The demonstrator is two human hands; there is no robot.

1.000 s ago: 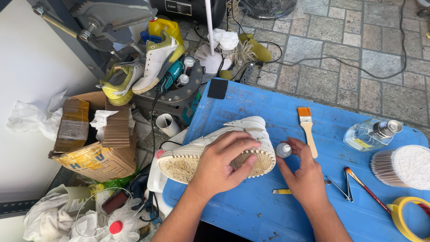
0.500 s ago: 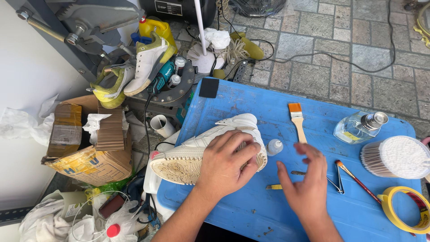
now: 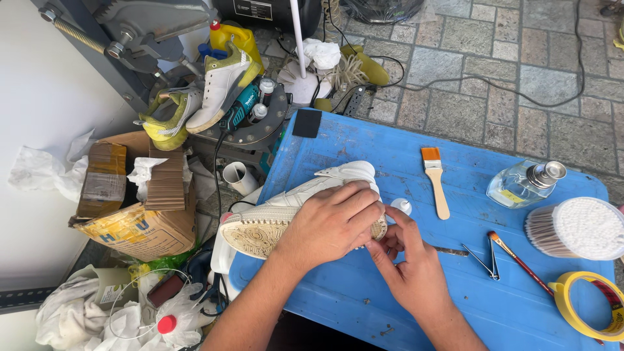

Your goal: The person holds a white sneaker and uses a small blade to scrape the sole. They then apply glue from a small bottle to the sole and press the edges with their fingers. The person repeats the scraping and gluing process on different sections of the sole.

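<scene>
White sneaker [image 3: 286,208] lies on its side at the blue worktop [image 3: 364,305] left edge, sole toward camera. Left hand [image 3: 328,224] grip clamped over its heel; right hand [image 3: 409,270] fingertips touch the heel, thumb and fingers apart. Bare worktop below; paintbrush [image 3: 434,179], tweezers [image 3: 484,260] right.

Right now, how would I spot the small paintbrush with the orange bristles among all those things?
Find the blue table where both hands work on a white shoe. Just beyond the shoe's right end lies the paintbrush, flat on the blue top, left of the glass bottle. It alone has a pale wooden handle and a flat, wide orange tip.
</scene>
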